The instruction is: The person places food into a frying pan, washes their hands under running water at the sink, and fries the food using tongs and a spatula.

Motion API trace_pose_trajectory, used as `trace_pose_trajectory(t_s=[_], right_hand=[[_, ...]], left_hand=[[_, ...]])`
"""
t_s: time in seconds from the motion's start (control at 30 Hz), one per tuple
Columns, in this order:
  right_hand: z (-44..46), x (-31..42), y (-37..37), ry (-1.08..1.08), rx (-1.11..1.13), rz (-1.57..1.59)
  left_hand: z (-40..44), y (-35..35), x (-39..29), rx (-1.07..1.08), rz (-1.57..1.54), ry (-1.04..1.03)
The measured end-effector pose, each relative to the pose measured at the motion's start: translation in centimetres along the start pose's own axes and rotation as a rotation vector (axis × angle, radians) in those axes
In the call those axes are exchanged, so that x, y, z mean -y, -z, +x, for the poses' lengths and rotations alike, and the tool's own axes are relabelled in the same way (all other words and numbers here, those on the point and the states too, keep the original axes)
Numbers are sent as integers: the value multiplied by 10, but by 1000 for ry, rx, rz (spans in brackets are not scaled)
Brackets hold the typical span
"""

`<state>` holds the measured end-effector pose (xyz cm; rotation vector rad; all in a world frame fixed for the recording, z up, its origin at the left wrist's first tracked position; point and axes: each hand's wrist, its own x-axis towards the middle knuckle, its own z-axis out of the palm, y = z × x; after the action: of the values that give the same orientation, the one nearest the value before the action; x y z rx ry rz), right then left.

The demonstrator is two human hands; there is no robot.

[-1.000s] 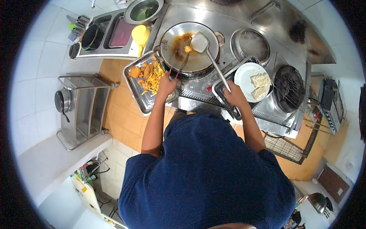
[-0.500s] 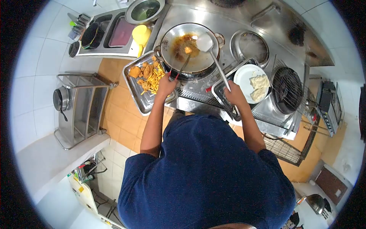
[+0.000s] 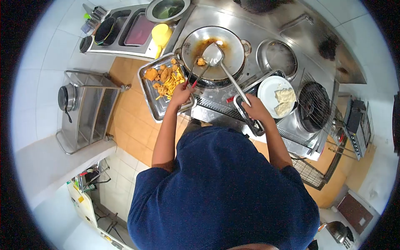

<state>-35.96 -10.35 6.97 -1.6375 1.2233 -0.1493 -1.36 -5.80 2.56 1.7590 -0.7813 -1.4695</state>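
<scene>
Stove counter, stainless steel, running across the upper middle of the view. Person in a dark blue short-sleeved shirt, seen from above, standing at its front edge. Steel trolley at far left, a lidded pot on top. Wok, two-handled, set on the counter ahead of the person, its inner wall stained brown. Metal tray, rectangular, just left of the wok, bearing fried food. Round grill, blackened, wire rack over it, on the right. Round steel pan, right of the wok. White plate, round, over a dark rectangular pan, with pale folded pieces on its right half. Steel ladle, long-handled, bowl within the wok's outline, handle slanting down to the right. Tongs, red-handled, legs parted, tips reaching over the wok. Left hand, fingers closed around the tongs, beside the tray's right edge. Right hand, fingers wrapped around the ladle's handle, between the dark pan and the plate. French fries, heaped in the tray beside browned pieces. Single fried morsel, golden, at the left edge of the ladle's bowl, by the tongs' tips; whether these grip it, cannot be told.
</scene>
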Motion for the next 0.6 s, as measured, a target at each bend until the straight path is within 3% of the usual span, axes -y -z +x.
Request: trace_pose_trajectory(t_s=[0.17,0.3,0.4,0.5,0.6], right_hand=[[-12,16,7,-115,97,76],[-12,1,-6,17,-17,27],[-22,6,-5,-6,25,69],[-22,1,-10,60,-24,28],[-30,18,-7,-31,6,61]], left_hand=[[-21,3,-10,-1,-64,41],[-35,5,-4,-54,-56,-16],[-41,9,-6,-36,18,-62],[-49,9,-13,-35,9,8],[-59,6,0,-111,-51,-65]])
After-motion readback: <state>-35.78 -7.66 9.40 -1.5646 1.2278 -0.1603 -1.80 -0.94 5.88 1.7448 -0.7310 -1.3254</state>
